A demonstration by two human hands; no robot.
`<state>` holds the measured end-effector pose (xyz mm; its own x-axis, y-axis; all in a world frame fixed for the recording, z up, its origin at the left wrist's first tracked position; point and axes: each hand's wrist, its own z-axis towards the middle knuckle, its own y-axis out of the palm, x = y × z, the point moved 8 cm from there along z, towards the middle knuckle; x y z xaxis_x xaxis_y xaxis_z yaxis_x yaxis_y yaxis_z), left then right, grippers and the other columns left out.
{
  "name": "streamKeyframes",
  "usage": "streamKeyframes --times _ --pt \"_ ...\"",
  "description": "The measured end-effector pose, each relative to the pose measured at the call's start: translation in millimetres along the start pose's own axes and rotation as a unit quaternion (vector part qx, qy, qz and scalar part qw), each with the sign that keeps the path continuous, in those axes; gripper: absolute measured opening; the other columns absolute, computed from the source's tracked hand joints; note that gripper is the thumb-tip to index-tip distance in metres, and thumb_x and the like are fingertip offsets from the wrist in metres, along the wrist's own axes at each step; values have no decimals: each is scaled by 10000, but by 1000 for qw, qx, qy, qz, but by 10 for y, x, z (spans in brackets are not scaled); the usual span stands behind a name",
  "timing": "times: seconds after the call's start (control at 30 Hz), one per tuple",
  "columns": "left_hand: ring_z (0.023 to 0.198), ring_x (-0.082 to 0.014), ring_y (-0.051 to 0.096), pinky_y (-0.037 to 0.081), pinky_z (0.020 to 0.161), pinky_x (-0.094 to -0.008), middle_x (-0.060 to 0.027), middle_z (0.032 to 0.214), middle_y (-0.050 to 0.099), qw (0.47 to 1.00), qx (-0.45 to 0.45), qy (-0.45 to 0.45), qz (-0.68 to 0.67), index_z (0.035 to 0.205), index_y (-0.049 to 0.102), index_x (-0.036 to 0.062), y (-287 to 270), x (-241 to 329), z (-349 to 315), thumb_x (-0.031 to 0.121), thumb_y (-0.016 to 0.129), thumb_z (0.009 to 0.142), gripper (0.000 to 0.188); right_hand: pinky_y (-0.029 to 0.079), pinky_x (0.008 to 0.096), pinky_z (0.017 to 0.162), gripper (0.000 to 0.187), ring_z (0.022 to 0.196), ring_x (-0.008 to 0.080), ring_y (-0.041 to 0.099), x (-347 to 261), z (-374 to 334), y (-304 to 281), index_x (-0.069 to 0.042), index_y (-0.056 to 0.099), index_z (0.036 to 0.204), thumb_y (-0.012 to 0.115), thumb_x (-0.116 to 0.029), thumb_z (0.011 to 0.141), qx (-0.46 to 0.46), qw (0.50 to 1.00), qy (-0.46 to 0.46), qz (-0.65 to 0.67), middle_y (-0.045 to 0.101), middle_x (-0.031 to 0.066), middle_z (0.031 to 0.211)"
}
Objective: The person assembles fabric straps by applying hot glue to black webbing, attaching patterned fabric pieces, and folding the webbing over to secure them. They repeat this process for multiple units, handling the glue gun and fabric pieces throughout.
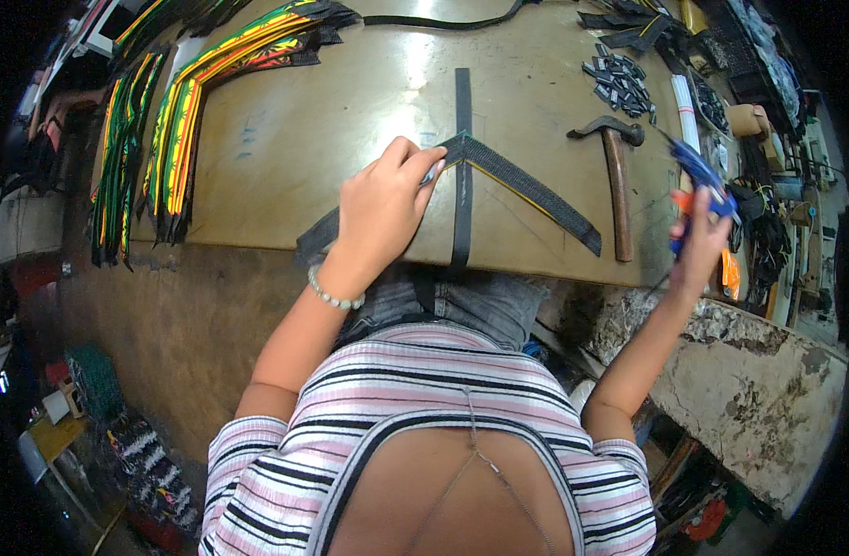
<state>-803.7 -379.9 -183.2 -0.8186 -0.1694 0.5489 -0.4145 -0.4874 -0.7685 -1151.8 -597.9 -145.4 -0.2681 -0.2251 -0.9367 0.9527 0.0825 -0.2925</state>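
Observation:
My left hand [384, 202] is closed, thumb and fingertips pinching a black woven strap [534, 183] near the bend of its wide V shape. A thin yellow line runs along the strap's lower edge on the right arm of the V. Part of the left arm is hidden under my hand, where a small pale, shiny bit shows between the fingers. Beneath the bend, a narrow dark strip [462, 218] lies straight up and down on the table. Off to the right, my right hand [699, 248] grips a blue glue gun [701, 167] with an orange trigger, slightly blurred and raised near the table's right side.
A hammer [615, 185] with a wooden handle lies between the strap and my right hand. Beyond it sits a pile of small dark pieces [621, 82]. Bundles of yellow, red and green patterned straps [176, 139] cover the left side of the table [285, 199].

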Motion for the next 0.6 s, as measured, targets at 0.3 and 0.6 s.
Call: streamKeyframes --times 0.3,0.6 --pt "652 -241 639 508 577 -358 -43 803 624 999 18 28 -24 975 739 144 -5 -9 53 194 690 886 113 543 327 738 430 774 209 702 -495 -381 1796 -21 545 1193 729 -270 894 -265 947 -121 -135 722 130 921" --pt "650 -244 639 507 573 -355 -49 809 628 999 22 36 -22 977 743 139 7 -21 51 190 695 882 118 539 388 690 423 777 329 716 -644 -420 1848 -19 538 1173 707 -296 902 -266 929 -189 -177 717 184 892"
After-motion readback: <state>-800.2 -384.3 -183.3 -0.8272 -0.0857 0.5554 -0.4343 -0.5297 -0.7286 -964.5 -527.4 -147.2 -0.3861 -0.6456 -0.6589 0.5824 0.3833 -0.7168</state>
